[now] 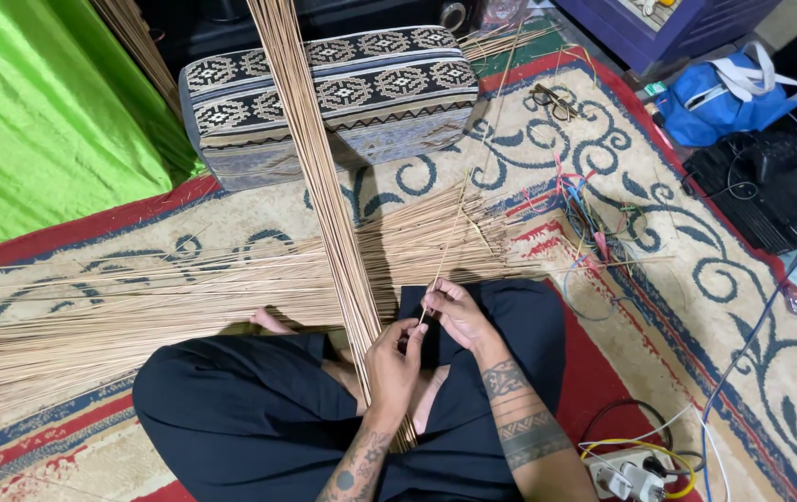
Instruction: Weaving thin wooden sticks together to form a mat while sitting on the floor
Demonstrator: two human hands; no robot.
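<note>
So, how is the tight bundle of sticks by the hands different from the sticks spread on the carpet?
The tight bundle runs straight away from the person, over the cushion; the spread sticks lie crosswise, fanned on the carpet. The bundle sits beside the left hand; the spread sticks lie untouched. Both are thin, pale tan sticks.

This is a room in a home, used as a floor workspace. A patterned carpet [677, 307] with red border and blue scrolls covers the floor, with a woven-pattern cushion [343, 93] at its far edge. A green cloth [36, 121] hangs at left, while a blue bag [724, 102], loose cables [594, 223] and a power strip [631, 479] lie along the right edge.
</note>
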